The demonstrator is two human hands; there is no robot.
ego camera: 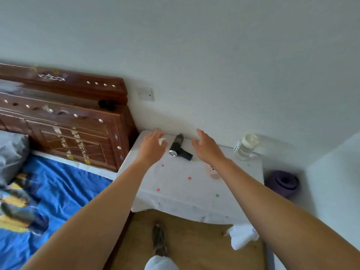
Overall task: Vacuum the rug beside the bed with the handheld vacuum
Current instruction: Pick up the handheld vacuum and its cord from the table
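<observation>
A small dark handheld vacuum (178,148) lies on a bedside table (187,188) covered with a white star-print cloth, close to the wall. My left hand (153,146) hovers just left of the vacuum, fingers loosely bent, with a small white object (162,140) at its fingertips. My right hand (206,147) hovers just right of the vacuum with its fingers spread, apart from it. Neither hand holds the vacuum. The tan rug (194,244) lies on the floor below the table, beside the bed (48,195).
A clear jar with a white lid (246,146) stands at the table's right rear. A rolled purple mat (283,183) lies in the corner to the right. The wooden headboard (64,117) and blue bedsheet fill the left. My foot (158,239) stands on the rug.
</observation>
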